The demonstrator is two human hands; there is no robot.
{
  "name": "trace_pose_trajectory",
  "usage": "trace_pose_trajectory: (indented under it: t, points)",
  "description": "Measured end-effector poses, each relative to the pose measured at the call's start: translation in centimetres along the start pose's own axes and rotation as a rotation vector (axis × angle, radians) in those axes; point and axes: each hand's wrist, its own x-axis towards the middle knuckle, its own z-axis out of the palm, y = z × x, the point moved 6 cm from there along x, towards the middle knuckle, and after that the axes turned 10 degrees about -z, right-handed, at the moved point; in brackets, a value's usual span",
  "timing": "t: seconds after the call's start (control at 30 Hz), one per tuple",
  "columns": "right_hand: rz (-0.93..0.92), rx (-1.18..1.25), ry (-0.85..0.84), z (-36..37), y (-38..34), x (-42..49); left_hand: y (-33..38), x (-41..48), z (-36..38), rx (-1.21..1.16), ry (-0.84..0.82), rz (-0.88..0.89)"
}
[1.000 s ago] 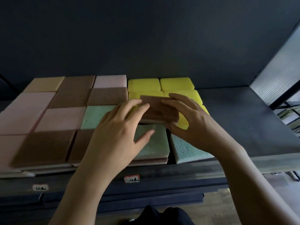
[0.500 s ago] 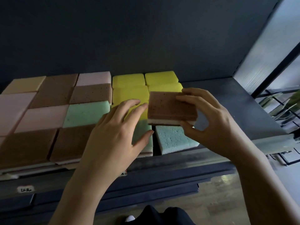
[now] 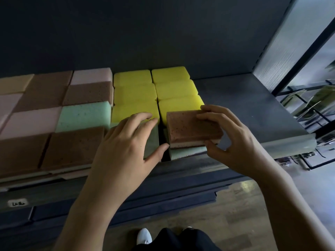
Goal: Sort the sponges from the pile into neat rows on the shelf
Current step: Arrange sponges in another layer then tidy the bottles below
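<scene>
Head view: a dark shelf (image 3: 253, 105) seen from above and in front, its deck tiled with sponges. All places below are given from the yellow sponges (image 3: 174, 89) — six, in two columns, at the back of the shelf.

Brown sponge (image 3: 188, 127): speckled brown top with a pale pink layer beneath. It is directly in front of the yellow sponges' right column and hides the near edge of the closest one. It sits slightly skewed over a pale green sponge (image 3: 186, 153); whether its weight rests there cannot be told.

Right hand (image 3: 233, 140): grasping the brown sponge — fingers curled over its far right corner, thumb against its near edge.

Left hand (image 3: 125, 149): released, fingers straight and lying flat on a dark green sponge (image 3: 152, 142) in front of the yellow sponges' left column. The fingertips reach the closest yellow one. The thumb points toward the gap beside the brown sponge, near it.

Mint sponge (image 3: 85, 113): just left of the yellow sponges, touching their left column.

Brown-topped sponges (image 3: 72, 147): further left of the yellow sponges, in rows.

Pink sponges (image 3: 32, 122): among the brown-topped ones, same side.

Price tag (image 3: 18, 203): white and handwritten, not legible. It is on the shelf's front lip, well left of the yellow sponges and lower.

White shoe (image 3: 144, 236): on the wooden floor (image 3: 235, 214), in front of and below the yellow sponges.
</scene>
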Motion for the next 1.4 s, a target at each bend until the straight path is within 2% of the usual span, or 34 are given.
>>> trace_pose_trajectory:
  t: [0.13, 0.27, 0.5, 0.7, 0.83, 1.07, 1.3, 1.4]
  points:
    - [-0.034, 0.014, -0.046, 0.9, 0.3, -0.2, -0.3, -0.3, 0.2, 0.037, -0.041, 0.009]
    - [-0.007, -0.057, -0.021, 1.1, 0.5, -0.5, -0.6, -0.5, 0.6, 0.104, -0.072, 0.005]
    - [0.046, -0.098, -0.012, 2.0, -0.4, -1.7, -0.9, -0.6, 1.2, 0.15, -0.058, -0.01]
    - [0.108, -0.077, 0.07, 3.0, -0.5, -2.1, -0.9, -0.6, 1.4, 0.159, -0.056, -0.011]
    - [0.085, -0.063, 0.05, 3.4, -0.9, -1.8, -0.8, -0.5, 1.4, 0.134, -0.049, -0.007]
    - [0.094, -0.201, 0.101, 3.2, -1.2, -1.3, -1.1, -0.4, 1.4, 0.118, -0.056, 0.016]
    - [0.095, -0.301, 0.044, 4.5, -2.5, -1.1, -1.1, -0.7, 1.3, 0.108, -0.031, 0.023]
    - [0.113, -0.315, 0.09, 4.9, -2.5, -1.1, -1.1, -0.7, 1.4, 0.11, -0.03, 0.031]
